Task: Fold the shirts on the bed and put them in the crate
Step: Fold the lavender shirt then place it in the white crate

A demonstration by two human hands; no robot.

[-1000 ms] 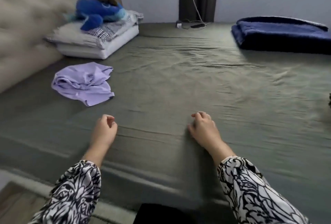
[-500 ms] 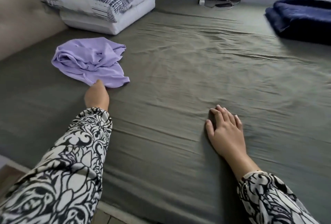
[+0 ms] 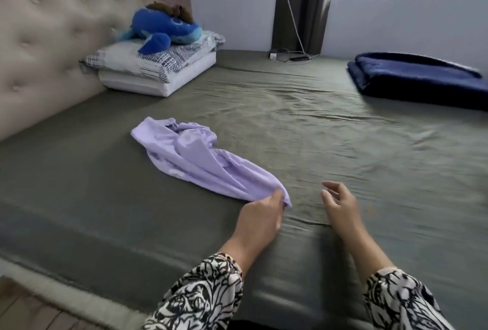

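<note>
Now your left hand [image 3: 260, 217] has its fingers [image 3: 277, 197] pinched around one end of the lilac shirt [image 3: 195, 160], and the cloth trails from that grip toward the headboard side of the bed [image 3: 317, 123] in a long, rumpled rope. That shape suggests you are dragging it toward the near edge, where you can reach across it and spread it flat. Your right hand [image 3: 340, 205] hovers just beside the pinched end, fingers relaxed and spread, holding nothing; it looks placed to take a second hold so the shirt can be opened between both hands. Folding itself is not yet begun: the garment is bunched, with no clear collar or sleeve showing. No crate is in view. At the far headboard corner a blue plush toy [image 3: 163, 30] sits on stacked pillows [image 3: 158, 73], and a folded navy blanket [image 3: 417, 79] lies well apart at the right edge.
</note>
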